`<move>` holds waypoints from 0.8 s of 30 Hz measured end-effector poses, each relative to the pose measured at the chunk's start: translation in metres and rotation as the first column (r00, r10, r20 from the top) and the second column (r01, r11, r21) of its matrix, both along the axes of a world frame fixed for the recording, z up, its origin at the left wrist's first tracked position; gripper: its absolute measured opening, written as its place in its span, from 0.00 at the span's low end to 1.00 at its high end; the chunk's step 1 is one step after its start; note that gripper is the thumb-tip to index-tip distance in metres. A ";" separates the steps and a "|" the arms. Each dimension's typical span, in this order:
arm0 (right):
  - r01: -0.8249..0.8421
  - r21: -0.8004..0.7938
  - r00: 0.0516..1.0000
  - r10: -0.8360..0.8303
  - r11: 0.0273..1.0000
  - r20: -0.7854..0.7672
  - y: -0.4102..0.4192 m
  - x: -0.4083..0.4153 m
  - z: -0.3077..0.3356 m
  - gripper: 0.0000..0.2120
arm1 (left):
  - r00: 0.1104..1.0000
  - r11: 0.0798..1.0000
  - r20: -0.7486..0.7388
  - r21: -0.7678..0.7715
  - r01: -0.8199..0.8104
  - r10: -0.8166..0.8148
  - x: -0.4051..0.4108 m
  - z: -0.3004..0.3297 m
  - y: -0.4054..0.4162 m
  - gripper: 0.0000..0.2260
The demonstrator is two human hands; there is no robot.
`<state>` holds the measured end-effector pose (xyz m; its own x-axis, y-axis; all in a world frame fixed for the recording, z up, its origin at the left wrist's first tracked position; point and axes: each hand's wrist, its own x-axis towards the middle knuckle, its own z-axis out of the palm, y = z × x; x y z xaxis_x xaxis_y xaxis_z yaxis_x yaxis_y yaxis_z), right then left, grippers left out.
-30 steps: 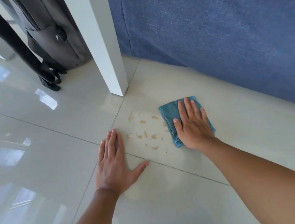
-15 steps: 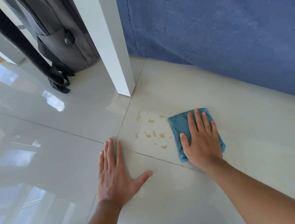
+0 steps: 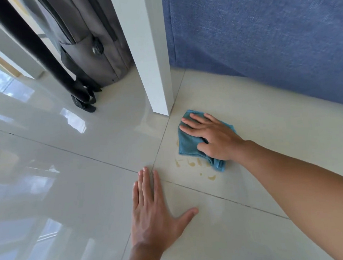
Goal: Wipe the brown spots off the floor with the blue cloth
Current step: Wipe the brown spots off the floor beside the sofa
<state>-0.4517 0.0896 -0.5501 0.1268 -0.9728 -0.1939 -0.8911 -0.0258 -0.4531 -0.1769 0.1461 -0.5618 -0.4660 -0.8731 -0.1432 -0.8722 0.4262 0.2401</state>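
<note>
2 hands are flat on the glossy tiled floor [image 3: 67, 179]. No writing or brand can be read on anything in view. The right hand [image 3: 214, 138] lies spread, palm down, on the blue cloth [image 3: 188, 143], pressing it to the tile without gripping; the cloth sits just beside the foot of the white post [image 3: 153, 69]. The brown spots [image 3: 191, 164] show as faint smears at the cloth's near edge, with 1 more mark [image 3: 211, 177] a little nearer, between the 2 hands. The left hand [image 3: 154, 213] rests open and empty on the floor, fingers together, thumb out, apart from the cloth. A grey bag [image 3: 90, 44] stands behind the post, beside blue fabric [image 3: 261, 30].
</note>
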 end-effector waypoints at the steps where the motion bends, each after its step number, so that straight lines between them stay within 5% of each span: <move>1: -0.007 0.002 1.000 0.007 1.000 0.015 -0.004 0.007 0.000 0.37 | 1.000 1.000 0.004 -0.002 -0.001 0.001 0.000 0.000 0.000 0.59; 11: -0.051 -0.097 0.999 0.049 0.994 -0.024 0.030 0.029 -0.010 0.29 | 1.000 1.000 0.010 0.009 -0.029 0.029 -0.002 0.002 0.001 0.61; 24: 0.281 -0.035 0.939 -0.282 0.959 -0.196 0.009 0.048 -0.013 0.39 | 0.999 1.000 0.032 0.011 -0.024 0.024 -0.002 0.002 0.002 0.61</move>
<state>-0.4036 0.0988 -0.5633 -0.1924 -0.9645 -0.1807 -0.9337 0.2366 -0.2688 -0.1787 0.1486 -0.5599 -0.4397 -0.8823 -0.1678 -0.8896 0.4022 0.2164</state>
